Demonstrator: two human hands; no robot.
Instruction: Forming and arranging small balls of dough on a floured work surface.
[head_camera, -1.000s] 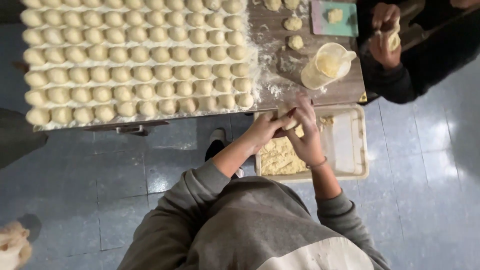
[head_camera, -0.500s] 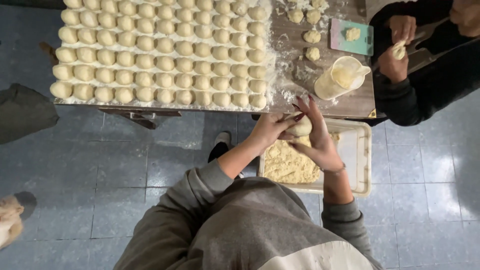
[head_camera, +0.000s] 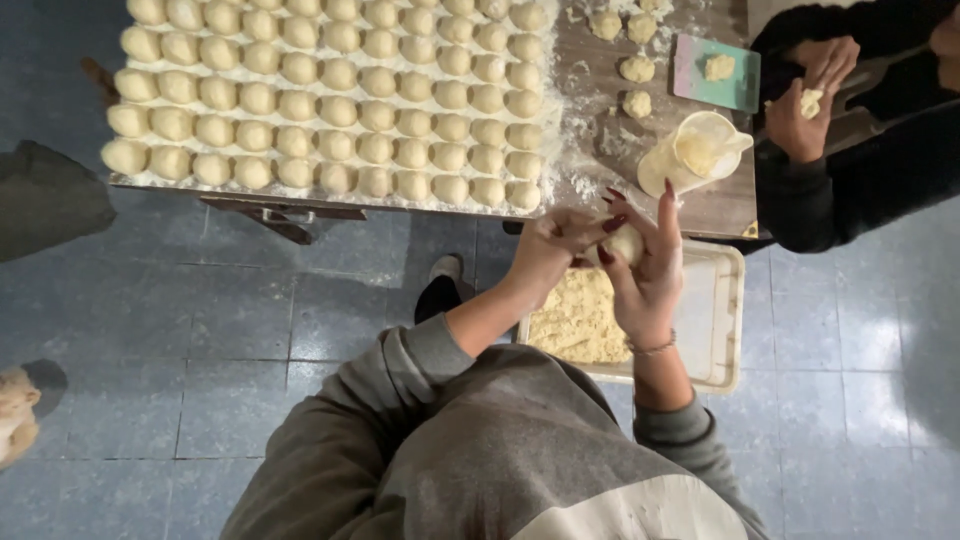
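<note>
Both hands close together on 1 dough ball (head_camera: 626, 243) at frame centre-right: left hand (head_camera: 548, 245) pinching, right hand (head_camera: 648, 270) cupping it above the crumb tray (head_camera: 722, 330).

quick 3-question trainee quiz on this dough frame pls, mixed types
1. True or false: the left hand and right hand hold one dough ball together.
2. What lies in the tray under the hands? A crumbly filling, B water, C whole eggs
3. Where do the shaped dough pieces sit?

Key: 1 true. 2 A. 3 In rows on the floured table.
</note>
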